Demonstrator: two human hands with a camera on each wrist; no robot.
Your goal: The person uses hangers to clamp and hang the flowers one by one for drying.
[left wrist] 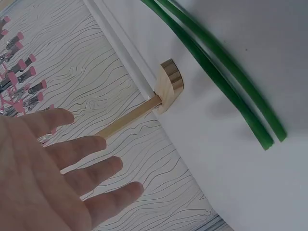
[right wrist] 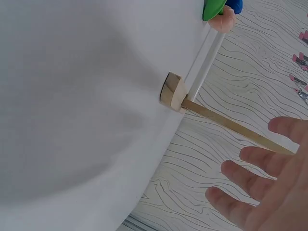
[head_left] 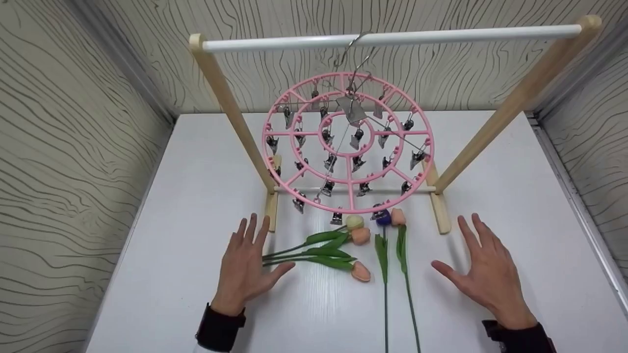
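The left hand (head_left: 244,267) lies flat on the white table (head_left: 186,206), palm down, fingers straight and slightly spread, holding nothing; its thumb sits just beside the cut ends of three green stems, though whether it touches them cannot be told; from there three artificial tulips (head_left: 324,252) fan out to the right, one cream and two peach heads lying near the middle of the table; right of them lie two more tulips (head_left: 392,240), stems running toward the person and their purple and peach heads up by the rack's lower bar; above the flowers a pink round clip hanger (head_left: 349,142) with metal clips hangs by its hook from the white rail of a wooden rack (head_left: 230,108), whose feet stand on the table outside the flowers; the right hand (head_left: 488,277) rests on the table near the rack's right foot, well apart from the tulips, fingers spread and released, empty.
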